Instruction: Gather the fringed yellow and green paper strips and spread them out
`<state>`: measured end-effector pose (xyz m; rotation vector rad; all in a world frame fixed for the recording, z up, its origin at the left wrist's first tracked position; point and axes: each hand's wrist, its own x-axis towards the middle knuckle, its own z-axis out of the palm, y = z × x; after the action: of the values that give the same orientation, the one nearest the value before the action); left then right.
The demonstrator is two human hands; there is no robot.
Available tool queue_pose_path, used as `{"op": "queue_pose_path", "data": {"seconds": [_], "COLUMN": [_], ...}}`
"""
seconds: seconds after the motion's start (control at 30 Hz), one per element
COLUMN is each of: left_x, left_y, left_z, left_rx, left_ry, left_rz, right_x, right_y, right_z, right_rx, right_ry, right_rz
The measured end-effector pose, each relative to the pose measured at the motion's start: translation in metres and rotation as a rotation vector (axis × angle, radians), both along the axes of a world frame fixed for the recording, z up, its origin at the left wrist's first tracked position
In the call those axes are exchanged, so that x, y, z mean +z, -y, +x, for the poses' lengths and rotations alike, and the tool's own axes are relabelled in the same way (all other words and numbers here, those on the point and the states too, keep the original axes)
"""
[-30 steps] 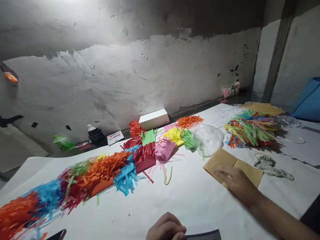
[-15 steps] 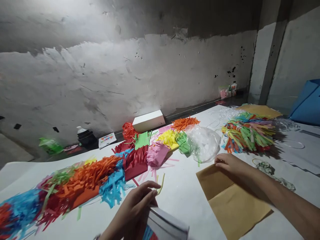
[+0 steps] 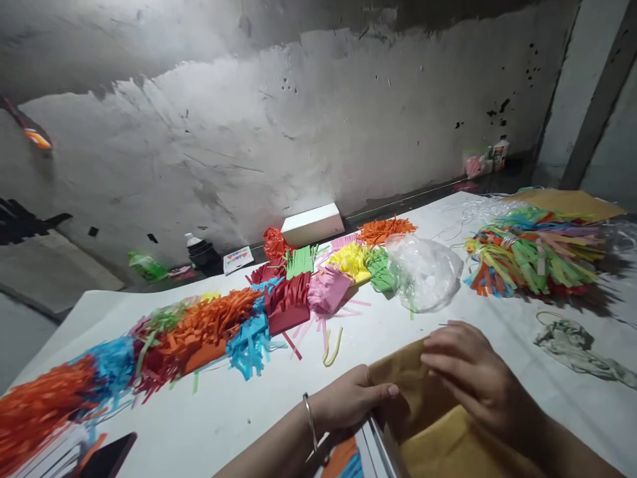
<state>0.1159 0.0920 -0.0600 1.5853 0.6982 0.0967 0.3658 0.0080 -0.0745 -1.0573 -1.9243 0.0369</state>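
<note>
A creased sheet of brown paper stands partly raised at the bottom of the view. My left hand, with a bangle on its wrist, is closed on the paper's left edge, thumb over it. The fingers of my right hand are closed on its upper right part. Under my left hand is a white-edged object with orange and blue, mostly cut off by the frame. A bent yellow paper strip lies on the white table covering beyond my left hand.
Fringed paper pieces in several colours run across the left and middle. Behind them stands a white box. A clear plastic bag and a multicoloured tassel bundle lie to the right, near a greenish cloth tie. A phone sits at lower left.
My left hand has let go of the yellow strip, moved right and taken hold of the brown paper. The paper is now lifted and bent. The camera view has shifted left.
</note>
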Motion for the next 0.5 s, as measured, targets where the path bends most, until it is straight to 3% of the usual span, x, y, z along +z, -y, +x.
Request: {"op": "queue_pose_path", "data": {"seconds": [0.07,0.17,0.4,0.5], "left_x": [-0.004,-0.007,0.007,0.010], "left_y": [0.001,0.003,0.005,0.008], "left_z": [-0.003,-0.005,-0.005,-0.006], "left_rx": [0.011,0.006,-0.232,-0.266], "left_ry": [0.031,0.026,-0.105,-0.175], "left_rz": [-0.066,-0.075,0.349,0.486], "right_x": [-0.005,-0.011,-0.014,-0.014], "right_y": [0.004,0.005,0.007,0.009], "right_z": [-0.012,-0.026,-0.029,-0.027], "right_rx": [0.070,0.130,0.206,0.224], "right_ry": [0.056,0.001,-0.346,-0.314], "right_rz": [0.047,-0.137,-0.610,-0.601]}}
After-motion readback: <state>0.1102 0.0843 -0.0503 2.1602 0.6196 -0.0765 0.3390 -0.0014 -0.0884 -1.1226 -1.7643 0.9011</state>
